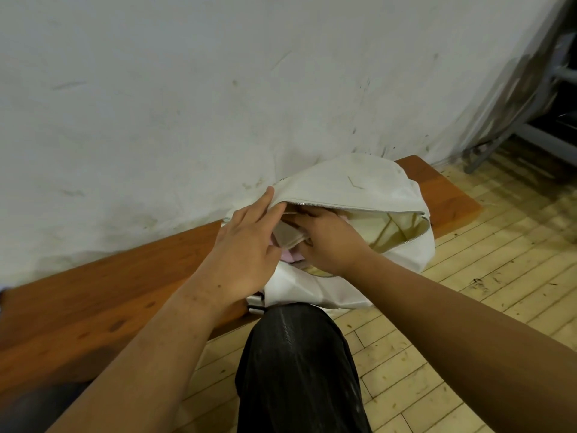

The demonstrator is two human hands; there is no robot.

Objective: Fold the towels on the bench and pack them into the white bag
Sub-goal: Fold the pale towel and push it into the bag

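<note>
White bag [387, 185] sits on the wooden bench [109, 292], at 12 o'clock from both hands. The mouth's long axis follows the zip [359, 208], about 9 to 3 o'clock.

Left hand [246, 245]: fingers fairly straight, tips under the upper flap's edge, propping it up; nothing gripped that we can see.

Right hand [327, 242]: inside the mouth, fingers curled onto a folded beige towel [288, 235], with a pink towel [288, 256] just below it.

We judge the right hand nearer the work. The bare lining [402, 226] lies at 3 o'clock from it, so the towel probably wants seating that way.

No brand or readable writing, only a faint angular mark [354, 181] on the flap.
</note>
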